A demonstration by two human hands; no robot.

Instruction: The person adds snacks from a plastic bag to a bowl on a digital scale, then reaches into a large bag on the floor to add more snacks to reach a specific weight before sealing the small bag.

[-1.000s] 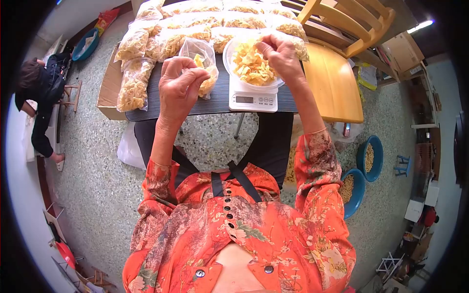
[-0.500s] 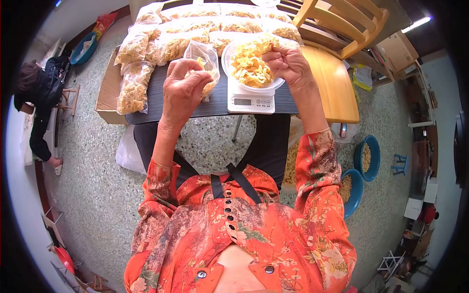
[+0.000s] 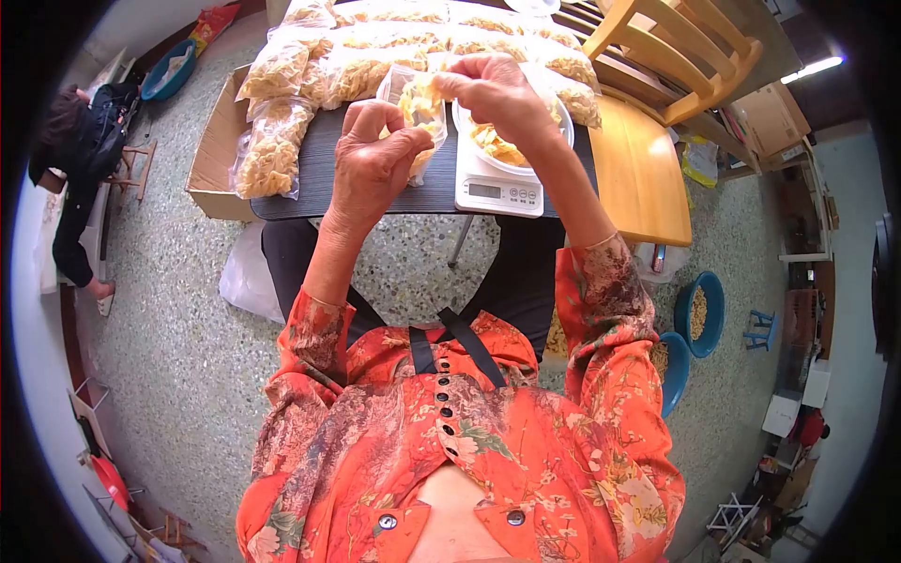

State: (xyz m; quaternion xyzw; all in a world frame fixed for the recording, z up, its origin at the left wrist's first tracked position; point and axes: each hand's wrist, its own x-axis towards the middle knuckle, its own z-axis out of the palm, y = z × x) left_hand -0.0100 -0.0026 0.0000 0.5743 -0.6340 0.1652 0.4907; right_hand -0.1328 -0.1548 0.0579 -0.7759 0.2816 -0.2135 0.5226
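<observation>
Head view: dark slatted table (image 3: 310,183) over a speckled floor (image 3: 178,328), filled bags (image 3: 270,155) piled behind; clear bag (image 3: 429,150), holding pale yellow crisps (image 3: 419,94), beside the scale (image 3: 497,192); left hand (image 3: 371,169) pinches its rim; right hand (image 3: 488,94) clutches crisps at its mouth.

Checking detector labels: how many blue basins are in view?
3. One blue basin on the floor top left; two on the floor at right, an upper basin and a lower basin, both holding yellow pieces. More may be hidden under the table.
</observation>
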